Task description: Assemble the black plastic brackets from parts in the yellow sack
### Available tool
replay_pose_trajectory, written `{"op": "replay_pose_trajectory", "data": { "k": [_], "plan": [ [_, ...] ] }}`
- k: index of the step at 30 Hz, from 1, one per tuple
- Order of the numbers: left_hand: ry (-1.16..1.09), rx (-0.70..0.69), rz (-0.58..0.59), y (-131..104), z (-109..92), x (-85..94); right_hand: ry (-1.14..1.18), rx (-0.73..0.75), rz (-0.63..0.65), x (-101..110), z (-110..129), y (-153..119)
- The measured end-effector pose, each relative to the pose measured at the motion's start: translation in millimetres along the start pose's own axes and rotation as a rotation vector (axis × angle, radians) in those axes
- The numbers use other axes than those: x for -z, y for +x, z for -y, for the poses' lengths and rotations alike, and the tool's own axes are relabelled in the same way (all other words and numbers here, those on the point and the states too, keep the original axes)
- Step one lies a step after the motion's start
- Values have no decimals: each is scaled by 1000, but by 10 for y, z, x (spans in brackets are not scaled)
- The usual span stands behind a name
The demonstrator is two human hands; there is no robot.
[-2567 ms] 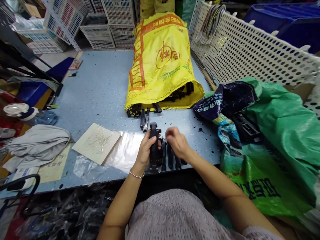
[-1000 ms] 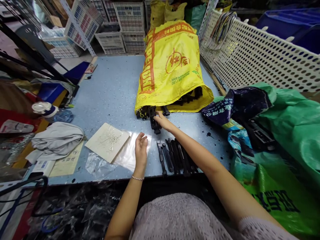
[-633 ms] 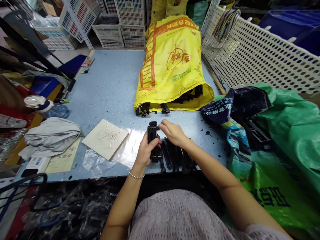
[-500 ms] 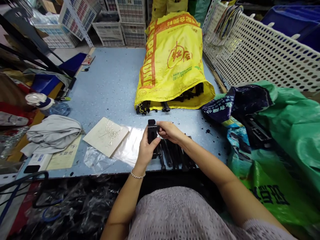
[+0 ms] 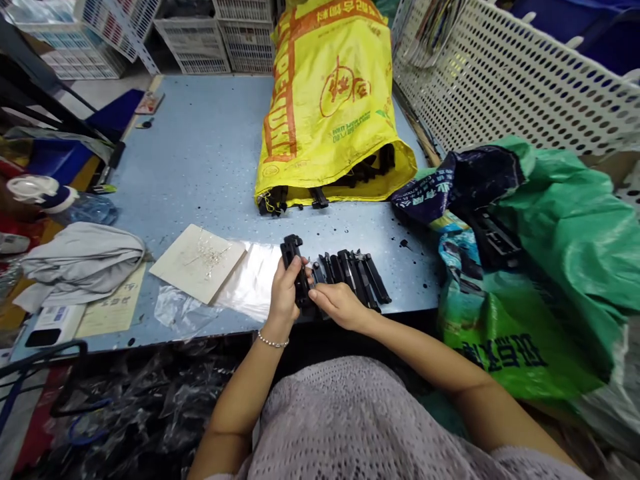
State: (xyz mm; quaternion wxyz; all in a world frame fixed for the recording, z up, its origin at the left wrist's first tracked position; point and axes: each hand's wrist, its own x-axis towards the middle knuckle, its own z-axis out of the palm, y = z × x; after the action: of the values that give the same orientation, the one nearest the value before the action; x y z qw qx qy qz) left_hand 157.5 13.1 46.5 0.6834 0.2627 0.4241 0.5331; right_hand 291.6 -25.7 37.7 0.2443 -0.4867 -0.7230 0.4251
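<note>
My left hand (image 5: 283,297) is wrapped round a long black slotted part (image 5: 291,249), its far end tilted up above the table's front edge. My right hand (image 5: 341,305) is closed, thumb and fingertips against the right side of that part near its lower end. Whatever those fingertips pinch is hidden. Just beyond my right hand, several black bar-shaped parts (image 5: 357,272) lie side by side. To the left, a cream square board (image 5: 183,267) carries a scatter of tiny shiny pieces (image 5: 213,253), too small to name.
A yellow sack (image 5: 330,113) lies at the back, black parts showing in its mouth. Green plastic bags (image 5: 560,200) fill the right side. A grey cloth (image 5: 83,263) and a bottle (image 5: 75,203) are at the left. A white perforated panel (image 5: 510,80) stands back right.
My right hand has moved from the upper end of the black part down to its lower end. The part now leans differently in my left hand. The camera view has shifted slightly.
</note>
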Motion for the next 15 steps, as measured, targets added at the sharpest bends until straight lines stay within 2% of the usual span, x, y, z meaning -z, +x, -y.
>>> {"op": "replay_pose_trajectory", "data": {
  "k": [2, 3, 5, 7, 8, 9, 11, 13, 15],
  "plan": [
    [128, -220, 15, -117, -33, -35, 245, -91, 21, 57, 1, 27],
    [224, -341, 70, -193, -59, -28, 356, -127, 32, 121, 15, 58],
    [465, -521, 284, -358, -96, 26, 476, -155, 14, 329, 77, 136],
    [683, -586, 476, -491, -95, 91, 467, -130, -102, 599, 195, 189],
    [746, -578, 504, -524, -86, 108, 425, -101, -185, 721, 271, 193],
    [755, -544, 478, -528, -81, 107, 361, -61, -260, 811, 351, 178],
    [612, -401, 352, -441, -119, 48, 187, 56, -348, 848, 493, 113],
    [395, -226, 285, -271, -264, -56, 66, 168, -301, 688, 561, 50],
    [296, -196, 297, -113, -498, -146, 141, 167, -212, 440, 528, 51]
  ]
}}
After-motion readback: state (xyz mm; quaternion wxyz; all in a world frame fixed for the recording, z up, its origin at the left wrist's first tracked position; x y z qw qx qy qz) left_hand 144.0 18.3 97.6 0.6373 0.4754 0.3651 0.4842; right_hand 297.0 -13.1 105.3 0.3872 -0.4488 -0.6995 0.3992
